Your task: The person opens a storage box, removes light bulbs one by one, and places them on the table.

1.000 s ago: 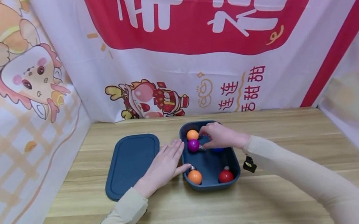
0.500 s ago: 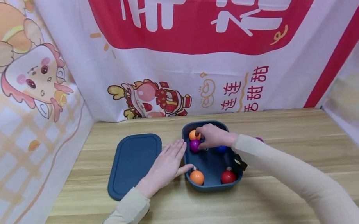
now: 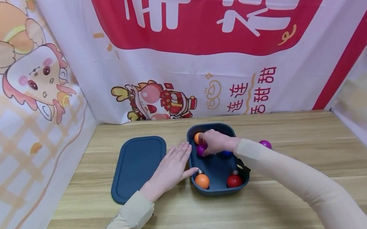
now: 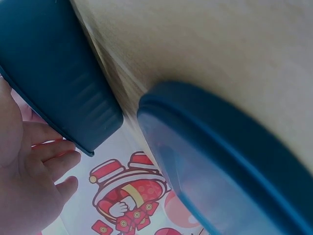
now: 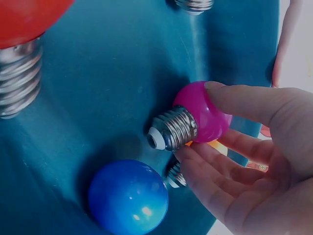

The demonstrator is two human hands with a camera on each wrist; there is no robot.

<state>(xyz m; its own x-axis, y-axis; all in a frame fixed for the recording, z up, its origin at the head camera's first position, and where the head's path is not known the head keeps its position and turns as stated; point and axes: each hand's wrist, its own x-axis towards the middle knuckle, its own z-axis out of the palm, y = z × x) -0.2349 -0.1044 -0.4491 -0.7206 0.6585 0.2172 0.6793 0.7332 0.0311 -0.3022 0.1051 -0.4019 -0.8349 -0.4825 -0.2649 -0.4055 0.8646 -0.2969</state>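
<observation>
My right hand (image 3: 218,141) reaches into the dark blue box (image 3: 218,193). In the right wrist view its thumb and fingers pinch a magenta bulb (image 5: 208,115) with a silver screw base, beside a blue bulb (image 5: 128,197). An orange bulb (image 5: 217,147) lies partly hidden behind those fingers. At the box's front corners sit another orange bulb (image 3: 202,181) and a red bulb (image 3: 234,180). My left hand (image 3: 169,170) rests with straight fingers against the box's left rim; in the left wrist view its fingers touch the box wall (image 4: 63,78).
Left of the box, the dark blue lid (image 3: 138,168) lies flat on the wooden table (image 3: 188,227). A purple bulb (image 3: 265,144) is on the table to the right, beside the right sleeve. Printed cloth (image 3: 101,104) hangs behind and at both sides.
My right hand has moved left and closed around the magenta bulb. The purple bulb outside the box has come into view from behind the right arm. My left hand stays at the rim.
</observation>
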